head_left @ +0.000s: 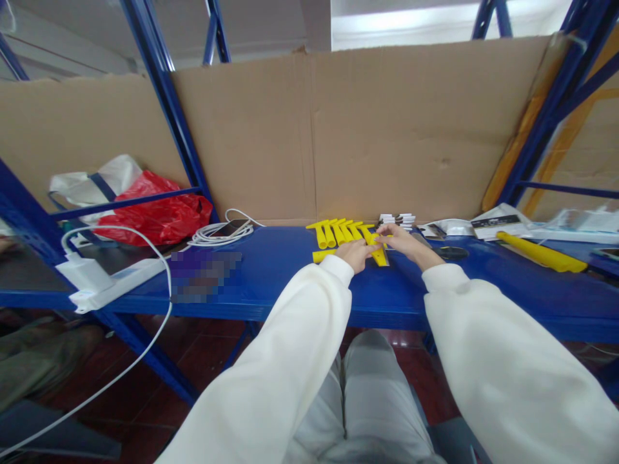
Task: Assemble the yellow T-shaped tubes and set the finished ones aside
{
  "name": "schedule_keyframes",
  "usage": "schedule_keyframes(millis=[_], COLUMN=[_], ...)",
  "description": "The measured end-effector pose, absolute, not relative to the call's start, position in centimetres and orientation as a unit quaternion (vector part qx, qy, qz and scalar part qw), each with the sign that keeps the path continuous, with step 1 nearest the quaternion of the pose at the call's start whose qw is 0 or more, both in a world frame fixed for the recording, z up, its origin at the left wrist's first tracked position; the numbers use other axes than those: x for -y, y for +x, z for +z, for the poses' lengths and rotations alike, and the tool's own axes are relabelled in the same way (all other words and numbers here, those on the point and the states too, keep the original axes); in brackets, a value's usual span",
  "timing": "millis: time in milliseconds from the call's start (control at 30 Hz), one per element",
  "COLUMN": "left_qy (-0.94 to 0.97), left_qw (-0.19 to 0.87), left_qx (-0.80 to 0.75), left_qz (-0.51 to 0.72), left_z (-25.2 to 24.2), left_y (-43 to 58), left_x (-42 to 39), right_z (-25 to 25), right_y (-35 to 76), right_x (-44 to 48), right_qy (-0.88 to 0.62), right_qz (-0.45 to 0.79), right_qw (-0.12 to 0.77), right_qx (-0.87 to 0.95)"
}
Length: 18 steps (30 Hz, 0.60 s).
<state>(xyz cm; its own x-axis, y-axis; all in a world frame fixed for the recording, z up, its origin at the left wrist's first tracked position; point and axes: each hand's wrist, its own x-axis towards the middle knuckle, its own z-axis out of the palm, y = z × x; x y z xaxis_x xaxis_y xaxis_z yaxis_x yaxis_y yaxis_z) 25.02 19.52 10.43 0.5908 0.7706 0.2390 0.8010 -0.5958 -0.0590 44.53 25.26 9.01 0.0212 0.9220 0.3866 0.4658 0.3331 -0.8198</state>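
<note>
Pinched from both sides: one yellow piece (380, 256), with the left hand (355, 252) curled over its near left side and the right hand (400, 239) closed on its far end with thumb and fingertips. Fingers of both hands bent in, not spread; exact place of each fingertip too small to tell. Lying slanted on the blue shelf (290, 270), at the right end of the row of yellow pieces (338, 232), touching the last of them or just beside it.

Just in front of the row's left end: a second single yellow piece (322, 256), lying crosswise, one end hidden under the left wrist.

Right behind the row's right end: a small stack of white and black cards (396, 219).

Farther right of the row: a dark round thing (449, 252), flat packets (498, 222), then a long yellow tube (541, 252), well apart.

Left of the row, near: a coiled white cable (213, 237) with a phone (231, 227) on top. Beyond that, well apart: a red bag (155, 216) and a white bag (89, 183).

Left of the row and nearer the shelf's front edge: a white power strip (104, 283) with a plug in it.

Behind the row: a cardboard wall (387, 129), upright along the back of the shelf.

Below the row: white sleeves (300, 361) reaching up toward it, grey trousers (367, 399) between them.
</note>
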Motion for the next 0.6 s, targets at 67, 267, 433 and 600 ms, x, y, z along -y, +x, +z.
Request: schedule_keyframes(millis=[67,267,433,600], left_qy=[-0.887,-0.872,-0.867,-0.869], left_qw=[0.079,0.053,0.040,0.035], left_qx=[0.444,0.471,0.477,0.472], left_qz=[-0.101,-0.124,-0.136,-0.145], left_z=[10.4,10.6,10.5,10.4], left_y=[25.0,24.9,24.9,24.8], left_x=[-19.5,-19.4,-19.4,-19.6], right_z=[8.8,9.0,9.4,9.8], right_y=[44.6,44.9,45.0,44.4], right_x=[-25.5,-25.4,-24.7,-24.1], right_qy=[-0.529,-0.539,-0.564,-0.563], right_qz=[0.233,0.240,0.265,0.312], right_qw=[0.502,0.518,0.432,0.432], right_qx=[0.643,0.619,0.652,0.632])
